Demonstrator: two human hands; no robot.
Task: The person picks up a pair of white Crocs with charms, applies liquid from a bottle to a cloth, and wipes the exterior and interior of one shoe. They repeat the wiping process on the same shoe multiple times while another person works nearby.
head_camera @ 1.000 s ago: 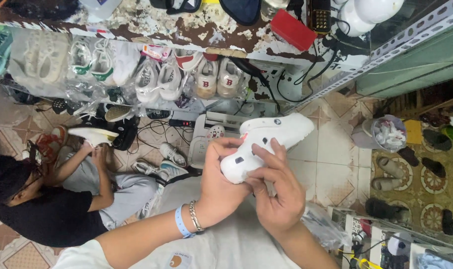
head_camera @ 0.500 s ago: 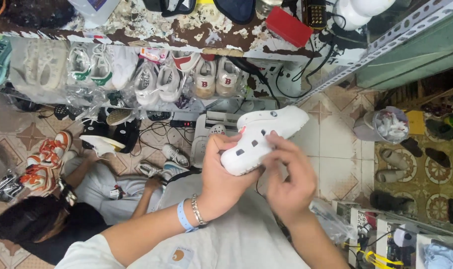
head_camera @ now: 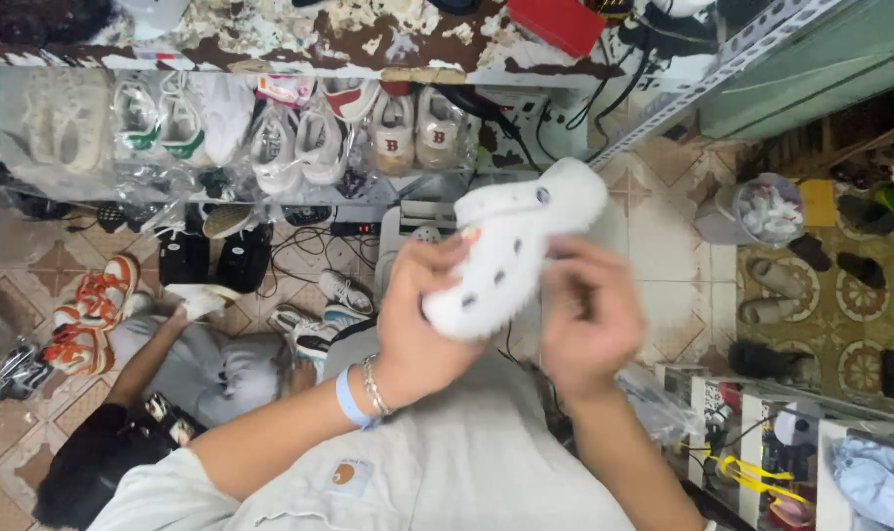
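I have the white clog up in front of my chest, above my lap and clear of the floor, its toe pointing up and to the right. My left hand is wrapped around its heel end, fingers curled firmly on it, with a blue band and a bead bracelet at the wrist. My right hand sits just beside the clog's lower edge, fingers bent toward it, but motion blur keeps me from telling whether it grips or only brushes the side. Judging by this, the handling of the clog is midway: it is lifted and held, nothing is set down, and I see no finished result on it. Room is tight. A shelf of wrapped sneakers runs close ahead, a metal rack upright angles in on the right, a person sitting on the floor crowds the left, and loose shoes litter the tiled floor, so the freest space is directly above my lap.
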